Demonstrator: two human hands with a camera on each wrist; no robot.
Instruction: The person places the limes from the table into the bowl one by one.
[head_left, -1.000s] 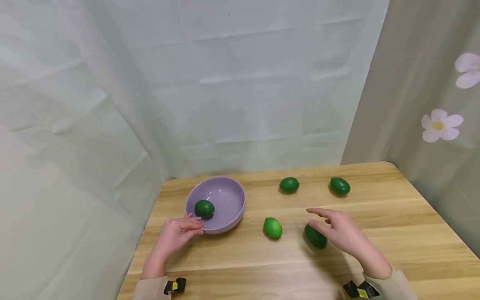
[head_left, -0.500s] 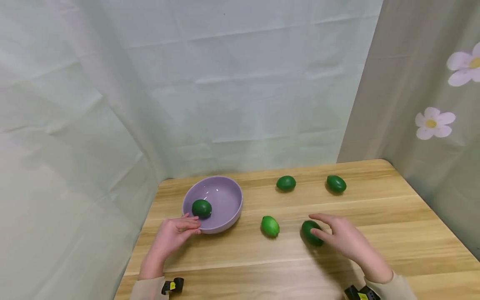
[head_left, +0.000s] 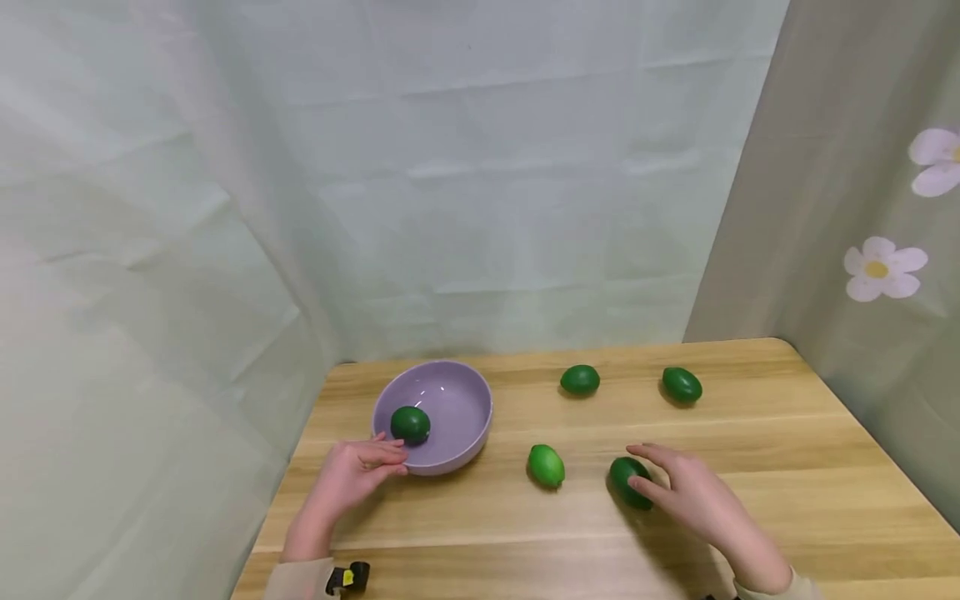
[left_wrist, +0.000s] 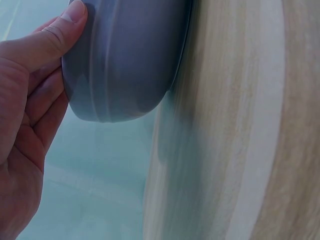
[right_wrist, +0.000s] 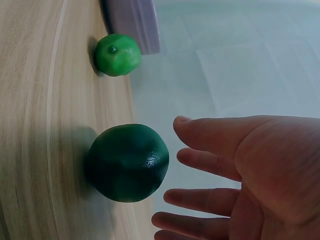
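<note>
At the near left rim of a purple bowl (head_left: 457, 421), my left hand (head_left: 348, 483) pinches the edge, thumb outside. The thumb (left_wrist: 57, 35) lies against the bowl's side in the left wrist view. Inside the bowl sits a dark green oval fruit (head_left: 410, 424). My right hand (head_left: 697, 500) hovers with spread fingers beside another dark green oval fruit (head_left: 626, 479) on the table. In the right wrist view, a gap shows between the fingertips and that fruit (right_wrist: 127, 162). A brighter green lime (head_left: 547, 466) lies between the bowl and this fruit.
Two more dark green fruits, one at the back middle (head_left: 581, 380) and one at the back right (head_left: 682, 386), lie on the wooden table (head_left: 450, 517). Pale curtains (head_left: 525, 208) hang close behind the table and along its sides.
My right hand has come slightly lower and nearer beside the dark green fruit, thumb now over its right side. The left hand keeps its place at the bowl; the head view shifts a little.
</note>
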